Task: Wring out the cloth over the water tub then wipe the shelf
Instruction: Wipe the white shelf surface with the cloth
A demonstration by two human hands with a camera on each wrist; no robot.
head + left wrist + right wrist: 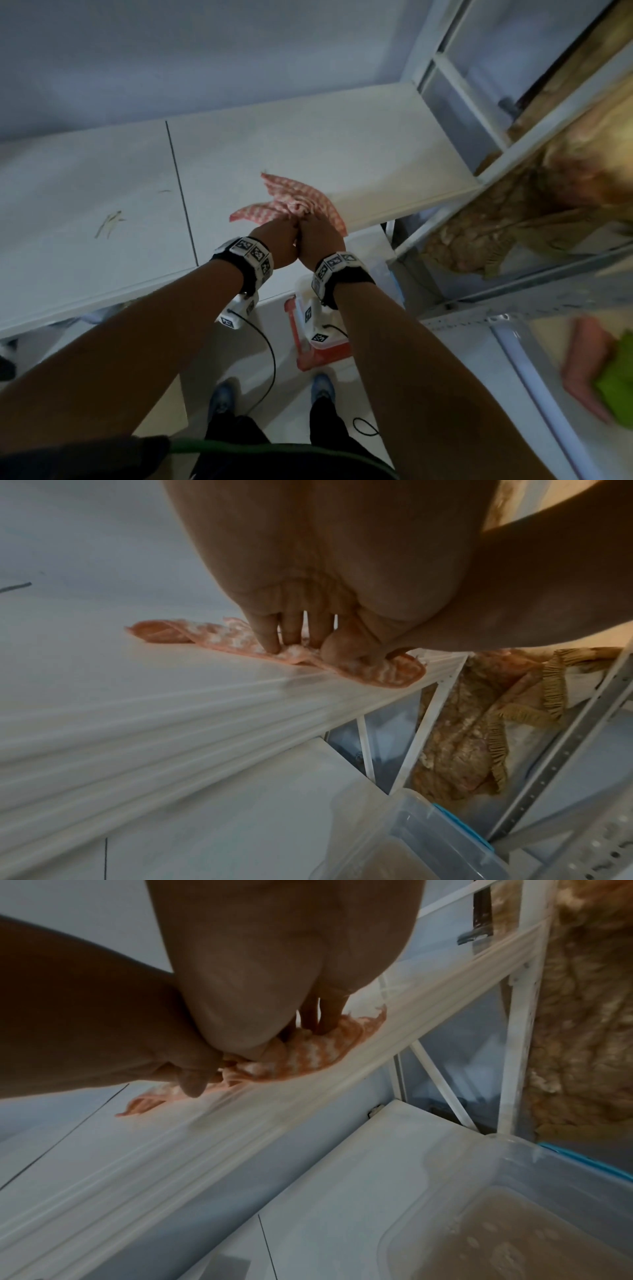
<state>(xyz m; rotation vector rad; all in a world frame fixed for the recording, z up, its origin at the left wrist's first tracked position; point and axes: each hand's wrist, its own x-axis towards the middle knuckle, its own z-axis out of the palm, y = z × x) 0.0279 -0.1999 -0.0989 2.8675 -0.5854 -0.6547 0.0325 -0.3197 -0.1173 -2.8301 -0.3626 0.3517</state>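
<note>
The cloth (294, 202), pink-and-white checked, was spread in crumpled folds on the white shelf (102, 192), near its front edge and toward the right end. In the head view it was found at about one o'clock from the frame centre.

Both hands were laid on it side by side, touching each other. The left hand (277, 240) was set at the cloth's nearer left part; in the left wrist view its fingers (270, 634) were seen slightly apart and pointed down, their tips pressed into bunched fabric, with the thumb pressed into the cloth at their right. The right hand (320, 236) was set just at three o'clock from the left one; in the right wrist view its fingers (329, 1012) were seen close together and dug into a gathered fold, the thumb against the cloth beside them. Whether the fabric was truly pinched or only pressed could not be told for certain.

The water tub (514, 1218), clear plastic with cloudy brownish water in it, was seen below the shelf on the floor, at five o'clock in the right wrist view. A fringed patterned fabric (472, 723) was draped over the metal rack (513, 301) at the shelf's right.
</note>
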